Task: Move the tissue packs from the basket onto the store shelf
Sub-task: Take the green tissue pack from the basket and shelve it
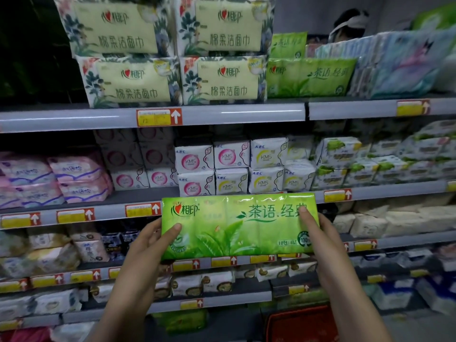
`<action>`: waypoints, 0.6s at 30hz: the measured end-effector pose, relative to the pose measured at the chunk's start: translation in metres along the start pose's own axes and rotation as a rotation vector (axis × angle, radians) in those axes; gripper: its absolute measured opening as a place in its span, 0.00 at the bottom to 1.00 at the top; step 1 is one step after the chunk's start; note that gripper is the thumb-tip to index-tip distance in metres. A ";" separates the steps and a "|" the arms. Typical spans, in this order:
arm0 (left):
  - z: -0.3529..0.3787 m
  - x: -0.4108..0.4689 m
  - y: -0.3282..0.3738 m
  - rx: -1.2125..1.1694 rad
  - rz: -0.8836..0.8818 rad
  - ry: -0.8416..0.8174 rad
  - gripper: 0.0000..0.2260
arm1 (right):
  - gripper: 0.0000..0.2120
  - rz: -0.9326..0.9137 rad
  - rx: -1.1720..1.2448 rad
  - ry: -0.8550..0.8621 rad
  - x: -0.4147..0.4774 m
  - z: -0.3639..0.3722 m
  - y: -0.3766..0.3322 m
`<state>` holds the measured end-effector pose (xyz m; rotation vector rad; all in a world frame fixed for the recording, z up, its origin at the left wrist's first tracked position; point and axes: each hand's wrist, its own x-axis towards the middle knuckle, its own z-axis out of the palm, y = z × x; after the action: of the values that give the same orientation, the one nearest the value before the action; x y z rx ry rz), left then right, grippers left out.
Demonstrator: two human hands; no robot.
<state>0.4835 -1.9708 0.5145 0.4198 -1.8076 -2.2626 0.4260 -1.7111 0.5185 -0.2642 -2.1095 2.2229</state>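
Our left hand and right hand each grip one end of a green tissue pack, thumbs pressed on its printed front. We hold it level, facing us, before the shelves. Below the pack lies the red basket; above the pack and slightly right, matching green packs stand on the top shelf.

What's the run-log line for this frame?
held: green plastic-wrapped tissue pack | by: left hand, right hand | shelved: not yet | red plastic basket: below right
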 end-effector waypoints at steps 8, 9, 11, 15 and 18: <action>0.013 0.005 0.027 0.028 0.056 -0.047 0.39 | 0.35 -0.050 0.008 0.073 -0.010 -0.004 -0.027; 0.016 0.005 0.031 0.028 0.064 -0.054 0.35 | 0.35 -0.055 0.021 0.077 -0.010 -0.006 -0.029; 0.023 0.008 0.036 0.046 0.077 -0.072 0.33 | 0.35 -0.068 0.046 0.082 -0.009 -0.009 -0.035; 0.038 0.012 0.041 0.038 0.111 -0.090 0.35 | 0.37 -0.106 0.064 0.097 0.002 -0.018 -0.040; 0.051 0.014 0.040 0.041 0.138 -0.071 0.43 | 0.36 -0.124 0.085 0.077 0.016 -0.028 -0.043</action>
<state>0.4521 -1.9378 0.5631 0.2161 -1.8586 -2.1767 0.4116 -1.6783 0.5591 -0.2047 -1.9321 2.1877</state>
